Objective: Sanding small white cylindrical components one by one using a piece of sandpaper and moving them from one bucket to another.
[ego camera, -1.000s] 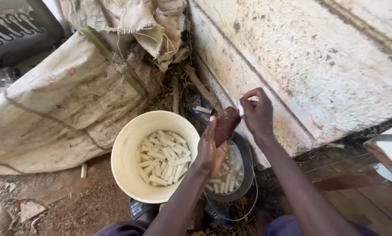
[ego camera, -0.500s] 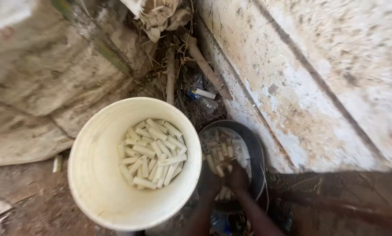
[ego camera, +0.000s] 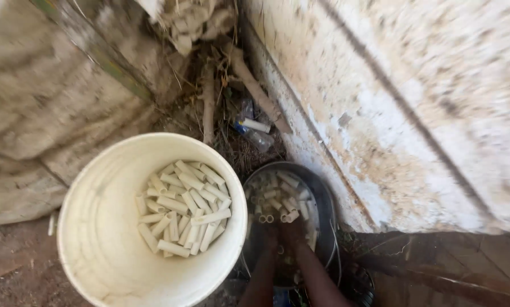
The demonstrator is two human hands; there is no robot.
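Observation:
Both my hands reach down into a dark metal pot [ego camera: 323, 199] that holds several short white cylindrical pieces [ego camera: 280, 196]. My left hand [ego camera: 271, 237] and my right hand [ego camera: 294, 232] lie side by side at the pot's near side, among the pieces. Their fingers are dark and blurred, so I cannot tell what they hold. Just left of the pot stands a large white bucket [ego camera: 101, 239] with a heap of the same white pieces [ego camera: 184, 207] in its bottom.
A stained whitish wall [ego camera: 414, 113] rises on the right, close behind the pot. Worn sacking [ego camera: 44, 113] hangs on the left. Sticks, dry litter and a crushed plastic bottle [ego camera: 255, 133] fill the corner behind. Bare dirt [ego camera: 16, 273] lies at lower left.
Both hands have dropped from chest height, where the left held a reddish-brown piece, down into the metal pot. The view has swung closer over the bucket and pot.

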